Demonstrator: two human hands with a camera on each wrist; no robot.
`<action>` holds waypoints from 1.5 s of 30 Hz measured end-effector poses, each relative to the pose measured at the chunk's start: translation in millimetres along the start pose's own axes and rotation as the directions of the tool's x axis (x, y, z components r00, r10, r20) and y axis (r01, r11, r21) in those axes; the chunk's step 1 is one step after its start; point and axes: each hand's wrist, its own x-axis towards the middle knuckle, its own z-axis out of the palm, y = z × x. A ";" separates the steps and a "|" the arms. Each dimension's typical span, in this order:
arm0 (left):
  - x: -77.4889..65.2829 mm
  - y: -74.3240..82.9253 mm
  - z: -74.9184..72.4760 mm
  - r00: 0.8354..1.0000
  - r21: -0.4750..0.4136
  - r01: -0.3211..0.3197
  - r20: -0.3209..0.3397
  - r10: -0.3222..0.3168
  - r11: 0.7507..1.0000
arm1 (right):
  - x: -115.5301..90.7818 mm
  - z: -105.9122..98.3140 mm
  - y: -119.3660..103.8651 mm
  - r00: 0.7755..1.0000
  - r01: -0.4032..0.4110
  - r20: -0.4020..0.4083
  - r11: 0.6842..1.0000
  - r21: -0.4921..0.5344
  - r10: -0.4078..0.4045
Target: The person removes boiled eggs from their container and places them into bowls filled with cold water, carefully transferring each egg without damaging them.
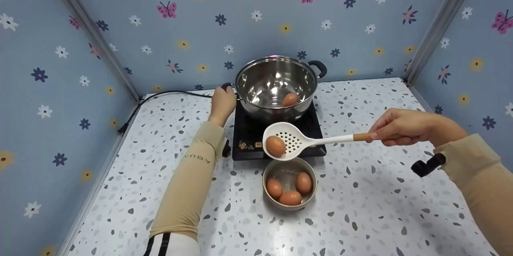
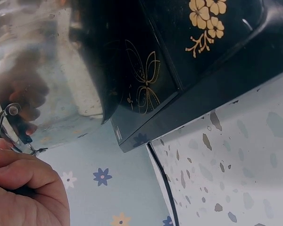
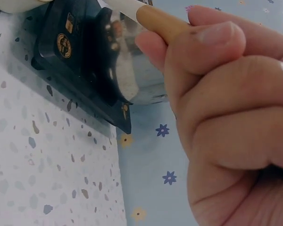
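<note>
My right hand [image 1: 404, 127] grips the tan handle of a white slotted spoon [image 1: 294, 144], also filling much of the right wrist view. One brown egg [image 1: 275, 146] lies in the spoon's bowl, above the front of the cooker and the near bowl's far rim. My left hand [image 1: 223, 103] holds the dark side handle of a steel pot [image 1: 256, 105], its fingers curled round it in the left wrist view. Another egg [image 1: 290, 99] rests inside the pot. Below the spoon stands a small round bowl [image 1: 266, 198] with three eggs [image 1: 303, 183] in it.
The pot stands on a black induction cooker [image 1: 248, 144] with gold flower prints. A black cord [image 1: 176, 91] runs left from behind the left hand. Flowered blue panels [image 1: 256, 27] wall in the speckled white table [image 1: 360, 208]. The pot's other handle [image 1: 318, 68] points right.
</note>
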 end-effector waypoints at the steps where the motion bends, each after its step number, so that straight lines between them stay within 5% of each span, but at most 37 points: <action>1: 0.0 0.0 0.1 1.000 0.001 -0.002 -0.002 0.002 1.000 | 0.3 0.5 1.0 1.000 -0.007 0.007 1.000 -0.003 0.007; 22: -0.3 -1.0 -1.1 1.000 -0.014 0.002 -0.009 -0.003 1.000 | -2.9 5.1 11.4 0.996 -0.093 0.003 0.987 -0.129 0.094; 29: 1.9 -0.5 -1.5 1.000 -0.017 0.027 0.010 -0.027 0.999 | -1.7 7.7 3.5 0.991 -0.131 -0.056 0.970 -0.205 0.122; 45: 1.3 1.1 -0.3 1.000 -0.008 0.020 -0.001 -0.020 1.000 | -1.1 10.7 -18.1 0.990 -0.104 -0.126 0.944 -0.314 0.067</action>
